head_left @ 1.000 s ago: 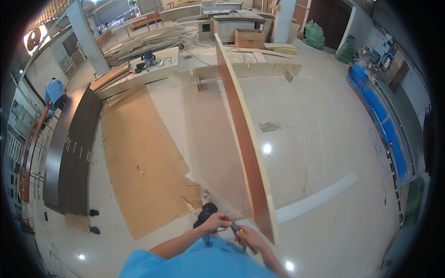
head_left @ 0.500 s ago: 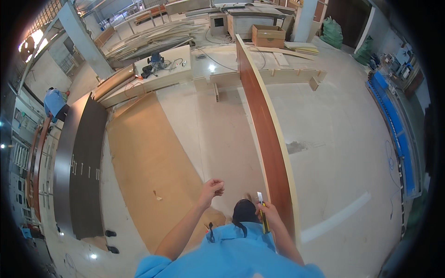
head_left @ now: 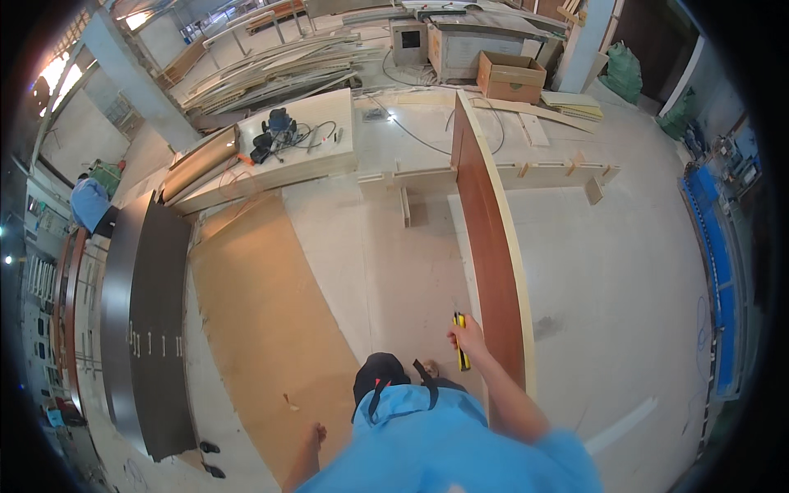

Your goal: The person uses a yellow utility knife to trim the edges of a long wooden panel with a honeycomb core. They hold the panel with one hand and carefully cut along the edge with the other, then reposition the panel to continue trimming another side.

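Clearly, the right hand [head_left: 470,334] is closed around a yellow-and-black utility knife [head_left: 463,348], its dark tip pointing to the far side; any print on the handle is too small to read. Hand and knife are just left of a tall reddish-brown panel [head_left: 486,238], which stands on its long edge, its pale rim toward the right; whether the hand touches it, I cannot tell. The left hand [head_left: 319,432] is low at the near left, over the brown paper sheet [head_left: 263,304]. Its fingers look curled in, but I cannot tell how tightly, or whether they hold anything. Farther left, a dark panel [head_left: 158,312] has a row of small pale pieces along it. At the far left, a blue power tool [head_left: 281,123] with a loose cord rests on a pale slab [head_left: 329,107]. A cardboard box [head_left: 509,85] sits beyond the reddish-brown panel, any marking on it too small to make out. A person in blue [head_left: 89,204] bends at the far left.
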`<state>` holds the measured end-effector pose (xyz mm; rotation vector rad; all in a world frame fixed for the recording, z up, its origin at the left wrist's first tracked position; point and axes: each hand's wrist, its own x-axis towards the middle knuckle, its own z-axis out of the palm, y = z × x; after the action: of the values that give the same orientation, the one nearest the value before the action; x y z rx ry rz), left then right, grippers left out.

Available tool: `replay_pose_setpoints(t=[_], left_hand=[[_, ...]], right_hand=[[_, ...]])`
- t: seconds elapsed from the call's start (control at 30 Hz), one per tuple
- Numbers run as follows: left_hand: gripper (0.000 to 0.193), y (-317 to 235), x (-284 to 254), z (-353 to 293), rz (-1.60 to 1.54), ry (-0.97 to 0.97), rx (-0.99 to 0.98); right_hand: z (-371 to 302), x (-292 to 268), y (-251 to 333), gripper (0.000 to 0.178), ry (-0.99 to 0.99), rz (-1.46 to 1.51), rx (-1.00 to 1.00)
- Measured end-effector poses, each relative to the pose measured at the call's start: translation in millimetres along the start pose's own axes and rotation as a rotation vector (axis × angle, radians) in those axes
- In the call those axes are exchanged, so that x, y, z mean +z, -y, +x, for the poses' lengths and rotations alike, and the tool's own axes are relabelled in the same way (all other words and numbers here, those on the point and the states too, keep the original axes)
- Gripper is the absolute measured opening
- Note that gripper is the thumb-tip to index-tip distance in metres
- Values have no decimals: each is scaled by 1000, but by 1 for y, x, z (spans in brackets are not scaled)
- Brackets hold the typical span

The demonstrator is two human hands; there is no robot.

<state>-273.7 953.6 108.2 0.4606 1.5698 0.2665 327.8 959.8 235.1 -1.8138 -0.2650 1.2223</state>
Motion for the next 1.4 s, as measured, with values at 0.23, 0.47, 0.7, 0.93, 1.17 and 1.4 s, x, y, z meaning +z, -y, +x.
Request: replay_pose_setpoints(t=[0.23,0.47,0.7,0.93,1.17,1.4], left_hand=[[29,-135,82,82,73,-6,-17],[24,-495,168,243,226,165,329],[29,-805,316,315,290,97,479],[37,-937,399,374,513,173,357],[33,-1014,428,417,419,173,275],[24,-1058,500,494,732,241,86]], right_hand=[[196,45,141,26,7,472,-9],[290,84,205,21,-185,557,116],[406,96,263,17,-470,763,19],[522,79,385,20,-638,712,-68],[566,63,480,20,-686,628,-144],[600,71,505,19,-893,634,-88]])
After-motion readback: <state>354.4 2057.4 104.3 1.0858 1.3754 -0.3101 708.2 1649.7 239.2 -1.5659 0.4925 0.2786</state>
